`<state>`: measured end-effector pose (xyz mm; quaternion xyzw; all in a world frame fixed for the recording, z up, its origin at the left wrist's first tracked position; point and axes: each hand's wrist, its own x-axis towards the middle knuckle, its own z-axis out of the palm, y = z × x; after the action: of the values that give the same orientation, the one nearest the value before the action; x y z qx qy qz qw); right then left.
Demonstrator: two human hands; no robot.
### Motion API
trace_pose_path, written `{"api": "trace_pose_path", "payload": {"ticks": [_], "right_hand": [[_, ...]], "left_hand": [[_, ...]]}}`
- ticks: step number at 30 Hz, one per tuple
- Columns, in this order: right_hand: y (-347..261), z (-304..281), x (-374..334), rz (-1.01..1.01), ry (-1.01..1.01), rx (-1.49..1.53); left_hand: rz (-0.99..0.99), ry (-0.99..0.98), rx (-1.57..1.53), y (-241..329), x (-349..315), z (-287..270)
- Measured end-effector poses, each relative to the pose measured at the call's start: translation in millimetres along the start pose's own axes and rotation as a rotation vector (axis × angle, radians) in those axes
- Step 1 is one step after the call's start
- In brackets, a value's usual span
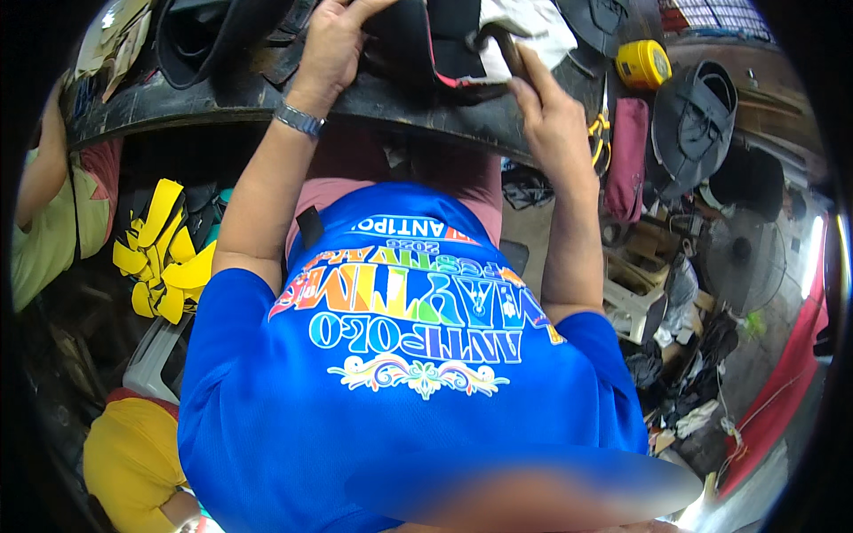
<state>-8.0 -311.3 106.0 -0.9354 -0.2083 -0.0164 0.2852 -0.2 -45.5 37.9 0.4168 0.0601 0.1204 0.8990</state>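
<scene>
At the table's edge my left hand (336, 46) is closed on the side of a black folded piece with a red edge (402, 43), its fingertips partly cut off by the top of the picture. My right hand (553, 115) grips the handle of a hammer (508, 49). The dark hammer head lies over the black piece, beside a crumpled white sheet (544, 31). Both forearms reach across the front edge of the dark worktable (213, 114).
Black bags or shoe parts (200, 44) lie at the table's left. A yellow container (643, 64), a maroon pouch (627, 160) and a black shoe (695, 124) are at right. Yellow strips (162, 253) hang at left. Two people (133, 453) are nearby at left.
</scene>
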Motion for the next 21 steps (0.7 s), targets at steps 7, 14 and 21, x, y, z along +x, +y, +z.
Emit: {"api": "trace_pose_path", "payload": {"ticks": [7, 14, 21], "right_hand": [[-19.5, 25.0, 12.1, -0.132, -0.015, -0.189], [-1.8, 5.4, 21.4, -0.165, 0.008, -0.028], [1.3, 11.2, 19.6, 0.05, 0.043, -0.076]], "left_hand": [[0.048, 0.009, 0.034, -1.3, 1.1, 1.9], [0.038, 0.024, 0.026, -1.1, 5.5, 1.0], [0.076, -0.006, -0.006, -4.9, 8.1, 0.8]]}}
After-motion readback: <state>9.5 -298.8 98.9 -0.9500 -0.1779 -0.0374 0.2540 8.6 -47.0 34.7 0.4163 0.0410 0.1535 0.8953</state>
